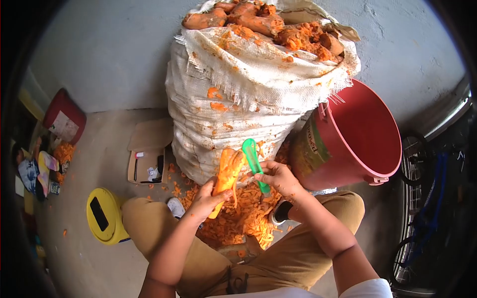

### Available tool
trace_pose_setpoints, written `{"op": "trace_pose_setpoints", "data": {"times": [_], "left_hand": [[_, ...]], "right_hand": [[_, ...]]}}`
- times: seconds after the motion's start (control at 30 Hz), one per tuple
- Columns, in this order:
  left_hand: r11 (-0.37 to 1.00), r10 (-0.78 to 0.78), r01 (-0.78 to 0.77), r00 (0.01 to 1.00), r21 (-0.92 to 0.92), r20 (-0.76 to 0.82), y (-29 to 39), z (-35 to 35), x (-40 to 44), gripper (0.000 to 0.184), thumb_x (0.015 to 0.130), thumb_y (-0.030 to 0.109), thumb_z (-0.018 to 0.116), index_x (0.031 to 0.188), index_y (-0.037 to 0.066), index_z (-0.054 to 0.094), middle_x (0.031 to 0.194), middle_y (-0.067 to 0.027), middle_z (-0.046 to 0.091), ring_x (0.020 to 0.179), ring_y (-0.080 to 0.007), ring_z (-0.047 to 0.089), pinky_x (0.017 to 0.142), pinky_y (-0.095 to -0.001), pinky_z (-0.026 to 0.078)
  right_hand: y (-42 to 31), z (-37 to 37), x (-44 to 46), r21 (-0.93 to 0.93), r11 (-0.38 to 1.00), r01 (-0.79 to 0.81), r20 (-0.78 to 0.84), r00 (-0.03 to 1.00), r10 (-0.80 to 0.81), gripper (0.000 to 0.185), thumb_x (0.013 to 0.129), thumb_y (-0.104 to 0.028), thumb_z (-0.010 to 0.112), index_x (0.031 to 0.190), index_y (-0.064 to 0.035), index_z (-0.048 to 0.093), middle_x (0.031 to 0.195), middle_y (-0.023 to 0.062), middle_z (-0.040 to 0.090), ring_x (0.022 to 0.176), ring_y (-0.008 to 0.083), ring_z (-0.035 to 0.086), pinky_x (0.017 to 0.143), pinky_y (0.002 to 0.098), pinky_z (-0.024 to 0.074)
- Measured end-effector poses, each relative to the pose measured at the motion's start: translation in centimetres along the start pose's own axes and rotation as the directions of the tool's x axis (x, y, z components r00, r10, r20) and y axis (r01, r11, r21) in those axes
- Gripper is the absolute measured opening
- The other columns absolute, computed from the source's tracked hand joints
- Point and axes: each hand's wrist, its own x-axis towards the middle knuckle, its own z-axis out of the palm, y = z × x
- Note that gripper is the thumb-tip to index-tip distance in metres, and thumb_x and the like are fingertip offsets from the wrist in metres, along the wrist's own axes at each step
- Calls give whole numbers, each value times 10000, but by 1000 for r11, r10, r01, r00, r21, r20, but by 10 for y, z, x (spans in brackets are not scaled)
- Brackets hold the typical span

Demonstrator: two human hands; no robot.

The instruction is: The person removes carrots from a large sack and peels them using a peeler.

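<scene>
My left hand (206, 199) is wrapped round the lower part of a long orange vegetable (229, 171), partly peeled and held upright. Just right of it, my right hand (279, 177) grips a green peeler (252, 155) by its middle, with the peeler tilted and close to the vegetable. A thin strip of peel hangs beside the vegetable near my left fingers. Below both hands, a heap of orange peelings (248, 213) covers the floor between my legs.
Behind the hands stands a white woven sack (223, 109) topped with orange-brown roots (253, 22). A red bucket (310, 169) is at right. To the left are a cardboard box (149, 136), a yellow container (119, 218) bearing a phone (99, 214), and another person (42, 171).
</scene>
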Motion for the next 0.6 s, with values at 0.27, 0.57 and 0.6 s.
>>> {"op": "trace_pose_setpoints", "data": {"times": [0.27, 0.57, 0.6], "left_hand": [[982, 56, -57, 998, 180, 9, -11, -14, 23, 313, 768, 179, 618, 995, 11, 486, 890, -21, 480, 781, -114, 488, 668, -239, 426], [685, 281, -318, 945, 655, 166, 30, -28, 37, 337, 758, 233, 628, 948, -13, 496, 924, -47, 403, 759, -118, 452, 554, -232, 421], [652, 240, -282, 957, 704, 161, 39, -28, 39, 334, 760, 234, 626, 940, -16, 498, 931, -52, 391, 769, -124, 451, 578, -238, 426]], "right_hand": [[-13, -14, 3, -446, 878, 173, -200, 937, -286, 159, 756, -70, 625, 898, -15, 579, 789, 17, 576, 669, 67, 517, 592, 204, 436], [-44, -21, -14, 199, 972, 128, 186, 968, -166, 334, 711, 91, 474, 1029, 11, 538, 1027, 184, 558, 912, 231, 570, 767, 294, 451], [-45, -20, -14, 295, 951, 92, 231, 959, -164, 341, 708, 93, 470, 1033, 13, 536, 1037, 193, 552, 919, 240, 568, 779, 301, 447]]}}
